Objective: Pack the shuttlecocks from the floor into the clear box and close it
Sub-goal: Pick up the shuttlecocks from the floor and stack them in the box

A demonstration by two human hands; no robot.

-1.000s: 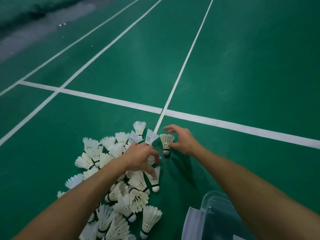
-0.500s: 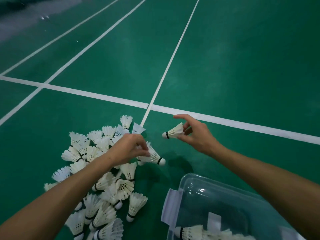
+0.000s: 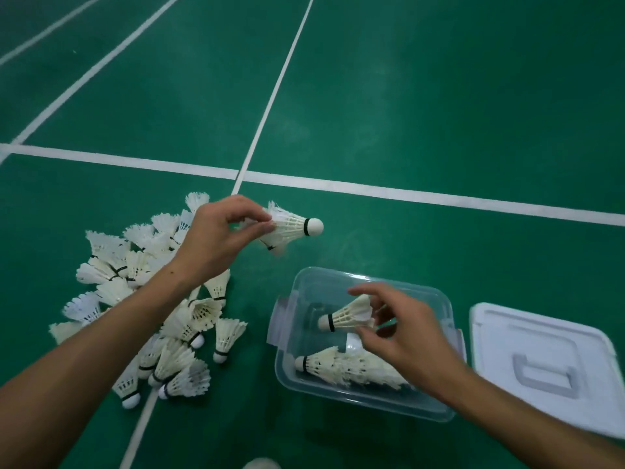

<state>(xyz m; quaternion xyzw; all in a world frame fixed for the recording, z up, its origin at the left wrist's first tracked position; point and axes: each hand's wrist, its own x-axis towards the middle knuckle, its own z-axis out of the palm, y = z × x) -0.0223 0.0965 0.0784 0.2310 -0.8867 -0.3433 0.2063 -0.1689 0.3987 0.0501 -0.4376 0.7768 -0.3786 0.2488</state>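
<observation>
A pile of white feather shuttlecocks (image 3: 142, 299) lies on the green court floor at the left. The clear box (image 3: 291, 370) stands open to its right, with several shuttlecocks (image 3: 341, 367) lying along its near side. My left hand (image 3: 220, 238) hovers over the floor between pile and box, pinching a shuttlecock (image 3: 291, 226) by its feathers, cork pointing right. My right hand (image 3: 402, 330) is above the open box, fingers holding another shuttlecock (image 3: 345, 316) by the feathers, cork pointing left.
The box's white lid (image 3: 541, 363) lies flat on the floor just right of the box, handle up. White court lines (image 3: 338, 187) cross the floor beyond the hands. A pale round object (image 3: 262, 464) peeks in at the bottom edge.
My right hand carried its shuttlecock back from the floor to above the box. My left hand lifted its shuttlecock off the pile and moved right. The view tilted down, revealing the box and lid.
</observation>
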